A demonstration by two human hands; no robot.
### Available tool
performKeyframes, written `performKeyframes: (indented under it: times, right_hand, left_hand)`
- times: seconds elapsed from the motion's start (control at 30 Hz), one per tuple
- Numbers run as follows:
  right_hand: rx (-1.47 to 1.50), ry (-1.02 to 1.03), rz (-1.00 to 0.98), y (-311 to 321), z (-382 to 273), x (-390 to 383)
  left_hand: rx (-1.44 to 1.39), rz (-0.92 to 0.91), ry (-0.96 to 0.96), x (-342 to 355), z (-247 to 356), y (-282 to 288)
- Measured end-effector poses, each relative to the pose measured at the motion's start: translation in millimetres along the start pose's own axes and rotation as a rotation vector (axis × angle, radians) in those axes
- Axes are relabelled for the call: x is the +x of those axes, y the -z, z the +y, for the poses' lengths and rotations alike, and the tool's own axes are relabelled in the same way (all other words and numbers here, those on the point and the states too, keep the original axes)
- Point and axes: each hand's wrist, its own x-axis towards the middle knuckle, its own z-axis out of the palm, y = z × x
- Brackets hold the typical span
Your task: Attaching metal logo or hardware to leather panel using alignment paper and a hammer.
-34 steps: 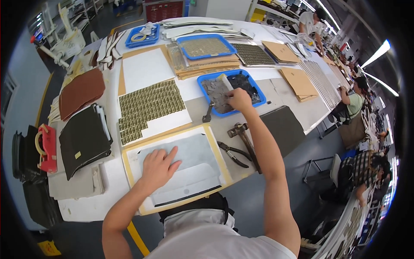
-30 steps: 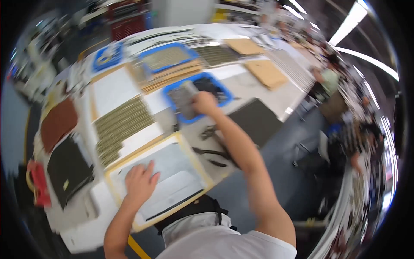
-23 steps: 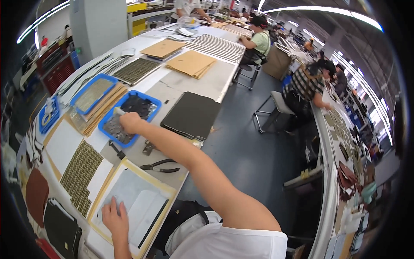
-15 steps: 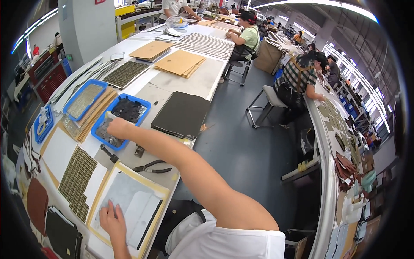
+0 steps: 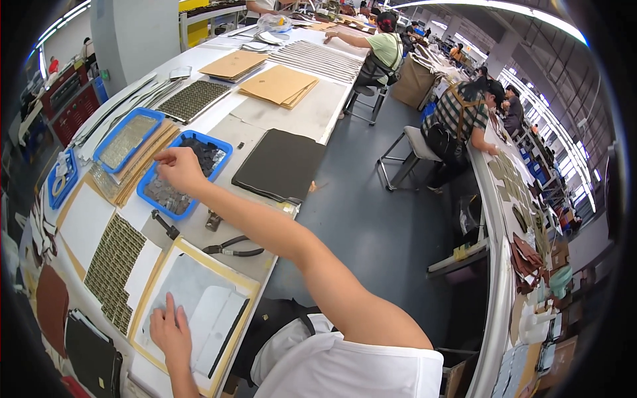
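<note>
A long pale worktable (image 5: 302, 119) carries blue trays (image 5: 182, 174), pliers (image 5: 233, 249) and black sheets (image 5: 279, 164).

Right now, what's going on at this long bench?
A person at a long worktable reaches the right hand over a blue tray of small dark pieces, fingers loosely curled above them; whether it holds one is unclear. The left hand lies flat on a pale sheet set in a tan-edged board. Black-handled pliers lie between the tray and the board. A dark mat sits right of the tray. Other people work at neighbouring tables.
</note>
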Motion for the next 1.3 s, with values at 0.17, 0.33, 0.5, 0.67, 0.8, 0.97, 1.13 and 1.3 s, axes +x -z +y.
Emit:
performKeyframes:
  times: [0.17,0.33,0.5,0.67,0.8,0.97,1.13,1.3]
  right_hand:
    - [0.750,-0.138,-0.287,4.0,-71.5,-69.1]
    - [0.815,-0.215,-0.645,-30.5,-81.0,-131.2]
    - [0.727,-0.416,-0.678,-53.9,-64.4,-140.9]
    - [0.667,-0.622,-0.518,-38.1,-39.0,-143.3]
    - [0.708,-0.693,-0.532,-44.1,-43.3,-149.1]
    - [0.681,-0.703,-0.503,-48.4,-46.5,-150.7]
    - [0.606,-0.618,-0.467,-44.8,-46.1,-148.8]
    - [0.391,-0.527,-0.640,-38.2,-43.3,-145.8]
  left_hand:
    - [-0.011,0.002,0.031,5.1,6.2,2.7]
    - [-0.058,0.013,0.024,3.9,2.8,3.0]
    - [-0.118,0.018,0.102,-3.6,-7.6,5.2]
    - [-0.120,0.076,0.058,14.4,4.6,6.6]
    - [-0.178,0.161,0.111,5.2,-1.0,8.1]
    - [-0.143,0.212,0.094,-4.3,-3.8,8.4]
    - [-0.132,0.238,0.118,-0.2,-6.1,8.2]
    - [-0.154,0.229,0.139,1.1,-6.8,7.7]
